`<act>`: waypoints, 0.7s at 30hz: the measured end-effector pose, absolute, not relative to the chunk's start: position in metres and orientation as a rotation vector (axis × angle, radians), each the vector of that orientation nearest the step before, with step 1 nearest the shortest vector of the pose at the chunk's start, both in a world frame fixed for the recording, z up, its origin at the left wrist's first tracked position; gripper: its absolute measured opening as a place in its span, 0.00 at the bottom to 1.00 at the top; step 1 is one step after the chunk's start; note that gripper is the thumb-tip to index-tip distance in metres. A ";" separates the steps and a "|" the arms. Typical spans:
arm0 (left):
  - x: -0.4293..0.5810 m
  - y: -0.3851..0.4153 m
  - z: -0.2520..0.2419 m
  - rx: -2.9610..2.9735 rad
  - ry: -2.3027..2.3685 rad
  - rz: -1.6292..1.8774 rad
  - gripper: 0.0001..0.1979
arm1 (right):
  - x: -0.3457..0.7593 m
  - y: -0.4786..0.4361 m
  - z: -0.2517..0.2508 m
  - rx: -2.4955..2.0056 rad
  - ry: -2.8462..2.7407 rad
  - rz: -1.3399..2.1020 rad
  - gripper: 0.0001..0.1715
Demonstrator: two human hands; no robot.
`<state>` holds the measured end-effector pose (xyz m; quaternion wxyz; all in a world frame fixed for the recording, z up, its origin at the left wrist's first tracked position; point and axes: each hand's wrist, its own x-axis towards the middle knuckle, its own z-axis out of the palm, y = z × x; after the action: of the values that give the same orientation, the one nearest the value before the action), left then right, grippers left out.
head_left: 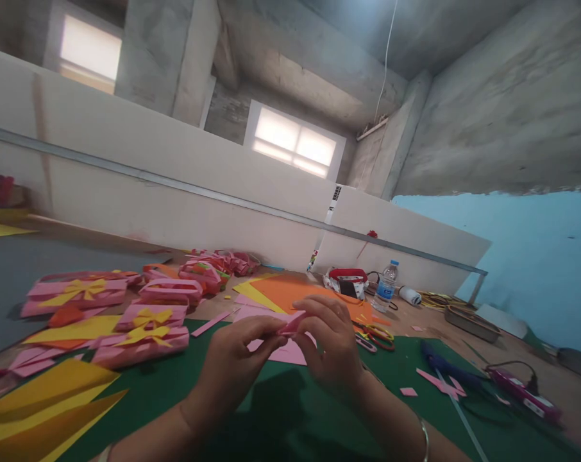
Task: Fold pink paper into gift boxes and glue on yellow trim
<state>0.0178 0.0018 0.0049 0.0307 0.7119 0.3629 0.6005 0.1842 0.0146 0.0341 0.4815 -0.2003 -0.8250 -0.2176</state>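
Between the fingertips of both hands is a small folded piece of pink paper (292,324), held above the green cutting mat (252,423). My left hand (245,350) pinches its left end between thumb and fingers. On the opposite side, my right hand (329,337) grips the paper with bent fingers, which partly cover it. Behind and below the hands lie flat pink sheets (290,353), and orange sheets (290,295) spread further back. Yellow-handled scissors (379,335) rest just right of my right hand.
Pink paper bags with yellow bows (151,333) stand at left, near folded yellow sheets (54,410). A water bottle (385,287) stands at the back right. On the right lie a blue glue gun (447,362), pink scraps (408,391) and a purple power strip (524,391).
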 end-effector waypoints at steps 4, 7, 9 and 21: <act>0.020 0.001 0.005 2.179 1.075 1.887 0.04 | 0.182 0.013 0.033 -0.485 -1.986 -0.488 0.07; 0.022 -0.001 0.006 2.118 1.095 1.877 0.03 | 0.180 0.013 0.032 -0.498 -1.956 -0.453 0.06; 0.023 -0.002 0.007 2.079 1.127 1.839 0.03 | 0.179 0.013 0.031 -0.511 -1.961 -0.445 0.05; 0.021 -0.002 0.008 1.987 1.197 1.754 0.04 | 0.176 0.014 0.028 -0.502 -1.905 -0.558 0.07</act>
<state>0.0208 -0.0018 0.0078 0.1164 0.6786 0.4088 0.5991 0.1760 0.0141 0.0279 0.5200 -0.2093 -0.7947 -0.2328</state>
